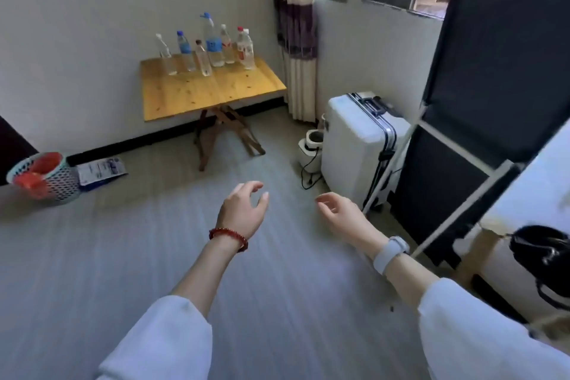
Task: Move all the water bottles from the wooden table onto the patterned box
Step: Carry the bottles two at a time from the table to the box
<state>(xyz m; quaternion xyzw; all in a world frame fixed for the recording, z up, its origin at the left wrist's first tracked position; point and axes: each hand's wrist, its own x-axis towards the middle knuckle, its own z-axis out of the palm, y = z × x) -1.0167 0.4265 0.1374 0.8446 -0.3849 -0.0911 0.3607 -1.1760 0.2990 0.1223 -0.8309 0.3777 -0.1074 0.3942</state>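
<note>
Left hand (243, 210): we hold it out over the floor, well short of the wooden table (212, 91); fingers loosely curled and spread, holding nothing; a red bead bracelet (229, 238) sits on the wrist.
Right hand (337, 214): we hold it out beside the left, also well short of the table; fingers relaxed and apart, holding nothing; a pale wristband (390, 253) sits on the wrist.
Water bottles (206, 46): we count about seven, upright, clustered along the table's far edge near the wall; well apart from both hands.
Table surface: light wood, bare on its near half, on crossed folding legs.
Right of the table: a curtain (296, 34), then a window; nearer us a white suitcase (357, 145) with a small white appliance just beside it.
Left of the table: a mesh basket (46, 179) with red contents and a printed sheet on the floor.
Floor (154, 256): grey planks.
</note>
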